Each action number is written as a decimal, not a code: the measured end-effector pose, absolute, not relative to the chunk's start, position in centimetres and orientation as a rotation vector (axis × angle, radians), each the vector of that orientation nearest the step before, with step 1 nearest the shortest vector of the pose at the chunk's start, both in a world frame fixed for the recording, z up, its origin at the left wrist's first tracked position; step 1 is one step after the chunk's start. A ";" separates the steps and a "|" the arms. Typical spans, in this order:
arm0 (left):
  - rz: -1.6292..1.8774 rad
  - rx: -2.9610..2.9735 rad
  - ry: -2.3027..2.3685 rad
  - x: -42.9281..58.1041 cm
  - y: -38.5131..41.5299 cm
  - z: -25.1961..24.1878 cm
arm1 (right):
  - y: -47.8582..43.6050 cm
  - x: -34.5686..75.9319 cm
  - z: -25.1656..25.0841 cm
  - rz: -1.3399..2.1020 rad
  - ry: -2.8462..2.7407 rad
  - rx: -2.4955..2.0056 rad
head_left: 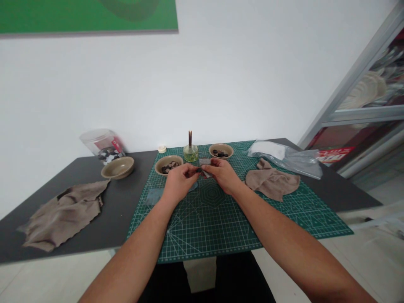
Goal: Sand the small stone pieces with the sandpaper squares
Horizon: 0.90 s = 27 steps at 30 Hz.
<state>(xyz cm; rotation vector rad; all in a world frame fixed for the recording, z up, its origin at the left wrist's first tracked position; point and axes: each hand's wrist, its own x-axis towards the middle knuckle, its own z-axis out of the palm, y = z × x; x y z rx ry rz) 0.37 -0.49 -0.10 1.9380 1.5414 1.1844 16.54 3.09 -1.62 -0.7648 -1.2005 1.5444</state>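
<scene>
Above the middle of the green cutting mat, my two hands meet at the fingertips. My left hand [180,180] is closed in a pinch on a small dark piece [198,170]; its exact kind is too small to make out. My right hand [224,173] grips a small grey folded strip [205,161], cloth or sanding paper, its lower end touching the dark piece. Just behind my left hand is a beige bowl [157,167] with several dark and brownish pieces in it. A second bowl [229,148], also with dark pieces, stands behind my right hand.
A glass jar [190,156] with dark sticks stands between the bowls. Brown cloths [67,214] lie left and right [273,183]. On the left are another bowl [118,169] and a clear plastic tub [102,141]. A clear bag [287,158] lies at right on the cutting mat [217,235].
</scene>
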 end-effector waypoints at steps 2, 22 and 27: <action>1.186 1.944 1.555 0.4 -0.5 -0.1 | 3.1 16.5 -1.6 1.536 -1.190 -0.765; 1.336 1.684 1.304 0.0 -0.2 0.2 | 3.7 16.9 -1.5 1.443 -1.073 -0.854; 1.451 1.442 1.055 0.0 0.3 -0.3 | 3.5 17.1 -1.2 1.488 -1.052 -0.738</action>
